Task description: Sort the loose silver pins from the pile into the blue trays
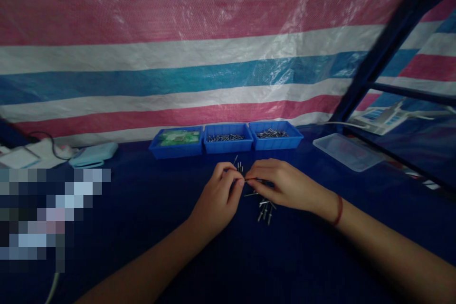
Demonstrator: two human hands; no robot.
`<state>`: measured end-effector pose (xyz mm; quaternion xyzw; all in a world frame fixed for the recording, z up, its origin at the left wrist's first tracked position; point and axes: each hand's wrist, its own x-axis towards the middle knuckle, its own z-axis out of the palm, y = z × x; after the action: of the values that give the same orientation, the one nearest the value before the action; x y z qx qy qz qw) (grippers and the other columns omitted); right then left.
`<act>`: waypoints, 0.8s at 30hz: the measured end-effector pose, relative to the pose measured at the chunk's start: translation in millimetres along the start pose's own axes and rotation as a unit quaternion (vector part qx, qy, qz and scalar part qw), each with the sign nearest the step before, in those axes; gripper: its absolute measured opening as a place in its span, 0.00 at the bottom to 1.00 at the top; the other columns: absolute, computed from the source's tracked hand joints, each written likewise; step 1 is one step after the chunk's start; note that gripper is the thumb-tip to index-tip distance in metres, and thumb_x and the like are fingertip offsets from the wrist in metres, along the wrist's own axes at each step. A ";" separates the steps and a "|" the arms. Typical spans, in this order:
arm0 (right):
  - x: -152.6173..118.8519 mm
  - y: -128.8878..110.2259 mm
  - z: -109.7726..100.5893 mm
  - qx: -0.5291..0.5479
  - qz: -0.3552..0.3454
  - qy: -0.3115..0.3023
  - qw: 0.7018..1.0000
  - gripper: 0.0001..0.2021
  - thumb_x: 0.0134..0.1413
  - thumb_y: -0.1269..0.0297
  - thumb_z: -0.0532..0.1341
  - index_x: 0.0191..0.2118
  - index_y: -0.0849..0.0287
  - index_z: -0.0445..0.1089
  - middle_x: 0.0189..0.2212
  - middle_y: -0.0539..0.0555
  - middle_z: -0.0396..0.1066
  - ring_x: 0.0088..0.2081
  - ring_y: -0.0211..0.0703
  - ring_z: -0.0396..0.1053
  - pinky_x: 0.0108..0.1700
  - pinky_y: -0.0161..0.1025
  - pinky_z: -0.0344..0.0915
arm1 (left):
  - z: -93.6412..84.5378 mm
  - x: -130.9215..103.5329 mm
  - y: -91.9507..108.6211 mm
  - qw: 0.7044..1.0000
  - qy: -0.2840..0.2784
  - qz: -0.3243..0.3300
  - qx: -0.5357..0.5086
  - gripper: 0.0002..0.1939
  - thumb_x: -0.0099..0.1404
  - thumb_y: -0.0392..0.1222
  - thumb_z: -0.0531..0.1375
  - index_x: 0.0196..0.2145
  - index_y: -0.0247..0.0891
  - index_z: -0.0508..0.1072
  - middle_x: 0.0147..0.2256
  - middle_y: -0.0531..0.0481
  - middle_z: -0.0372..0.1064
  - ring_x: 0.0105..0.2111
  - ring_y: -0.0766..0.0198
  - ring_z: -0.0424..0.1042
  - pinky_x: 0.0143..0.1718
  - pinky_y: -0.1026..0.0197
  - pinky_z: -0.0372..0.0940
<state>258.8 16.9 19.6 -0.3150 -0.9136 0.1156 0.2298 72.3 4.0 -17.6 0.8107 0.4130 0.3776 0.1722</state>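
Note:
My left hand (221,197) is closed in a pinch, with thin metal blind rivets (240,167) poking up past its fingers. Facing it, my right hand (278,179) pinches at a slim rivet whose end meets the left fingertips; the fingers partly hide it. Below the right hand, a small loose pile of blind rivets (265,211) lies on the dark blue tabletop (228,266). Behind both hands stand two blue bins, the middle bin (228,147) and the right bin (277,143), each holding many similar metal pieces.
A third blue bin (174,152) on the left holds green-and-clear packets. To the right lies a translucent plastic lid (347,152) near a dark metal frame (384,42). A light blue case (94,154) sits at the left. Striped plastic sheeting (178,76) hangs behind.

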 end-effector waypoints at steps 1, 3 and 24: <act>0.3 -2.0 0.7 0.006 0.008 0.020 1.000 0.10 0.59 0.68 0.53 0.37 0.60 0.71 0.32 0.54 0.71 0.35 0.39 0.68 0.38 0.38 0.63 | -0.7 0.5 0.0 0.999 0.014 -0.007 -0.028 0.04 0.66 0.36 0.52 0.36 0.38 0.66 0.41 0.47 0.60 0.39 0.62 0.67 0.41 0.56 0.64; 1.2 -5.0 2.3 0.053 0.039 0.069 0.995 0.10 0.60 0.66 0.53 0.38 0.60 0.71 0.33 0.54 0.72 0.35 0.38 0.69 0.38 0.37 0.63 | -1.9 1.8 -0.1 0.996 0.044 -0.019 -0.076 0.04 0.64 0.37 0.55 0.38 0.39 0.66 0.42 0.47 0.60 0.38 0.64 0.67 0.37 0.59 0.65; 5.0 -14.3 15.9 0.272 0.155 0.096 0.945 0.11 0.58 0.59 0.56 0.35 0.60 0.71 0.28 0.51 0.69 0.28 0.36 0.63 0.29 0.35 0.61 | -5.0 2.8 2.0 0.988 0.115 0.012 -0.102 0.05 0.65 0.36 0.54 0.37 0.41 0.69 0.38 0.50 0.62 0.35 0.67 0.65 0.33 0.63 0.63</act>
<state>240.1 7.9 12.7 -0.3875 -0.7611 0.3630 0.3726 70.7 4.9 -11.8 0.7453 0.3794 0.5101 0.2007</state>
